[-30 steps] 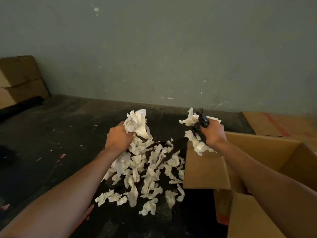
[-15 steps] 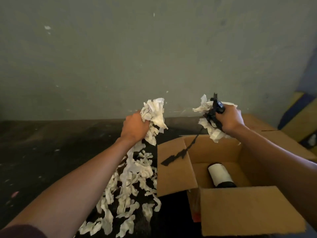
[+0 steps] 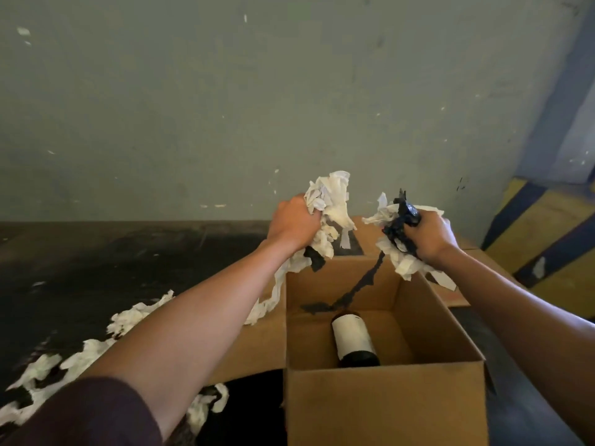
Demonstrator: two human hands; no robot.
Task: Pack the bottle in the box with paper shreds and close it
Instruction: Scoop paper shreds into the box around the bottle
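Note:
An open cardboard box (image 3: 386, 400) stands at the lower middle right, flaps spread. Inside it a dark bottle (image 3: 354, 341) with a white label lies on the bottom. My left hand (image 3: 294, 225) is shut on a bunch of white paper shreds (image 3: 331, 204), held above the box's far left corner. My right hand (image 3: 429, 235) is shut on white shreds mixed with black ones (image 3: 401, 220), above the box's far right side. A black strip dangles from that bunch into the box.
Loose white shreds (image 3: 87, 352) lie scattered on the dark floor to the left. A grey-green wall (image 3: 257, 107) rises behind. Flat cardboard (image 3: 450, 291) lies to the right of the box, and a yellow-and-blue striped surface (image 3: 553, 226) stands at far right.
Both hands carried their shreds rightward, away from the floor pile, and now hold them over the open box. The view has swung right and the bottle in the box has come into sight.

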